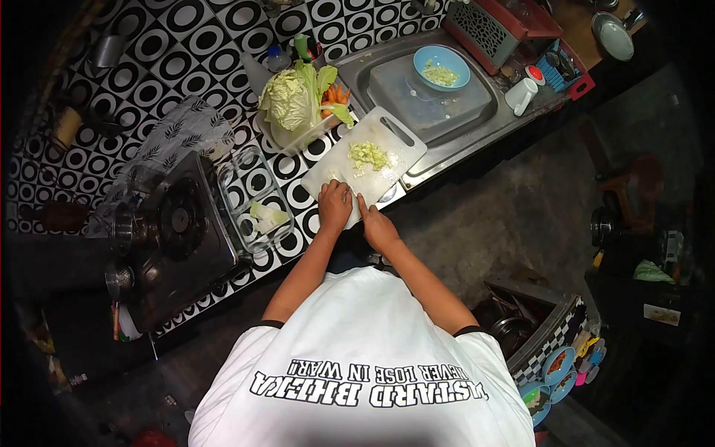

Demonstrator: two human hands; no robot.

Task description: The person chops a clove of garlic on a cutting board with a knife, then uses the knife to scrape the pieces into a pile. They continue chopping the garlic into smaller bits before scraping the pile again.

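A white cutting board [398, 162] lies slantwise across the counter edge and the sink's rim, with a pile of chopped pale-green cabbage [369, 156] on it. At the board's near end, my left hand [335, 205] presses down with curled fingers; small pale bits lie by its fingertips. What it holds is too small to make out. Close beside it, my right hand [379, 228] is closed, its index finger stretched forward onto the board. Whatever it grips is hidden beneath the fingers.
A clear container [309, 153] holds a cabbage [288, 102] and carrots [337, 97]. Left are a glass dish [246, 179] with cabbage pieces and a stove [190, 246]. Over the sink [357, 78], a blue bowl [458, 65] with chopped bits stands on a translucent lid-like surface. A white jug [520, 97] stands right.
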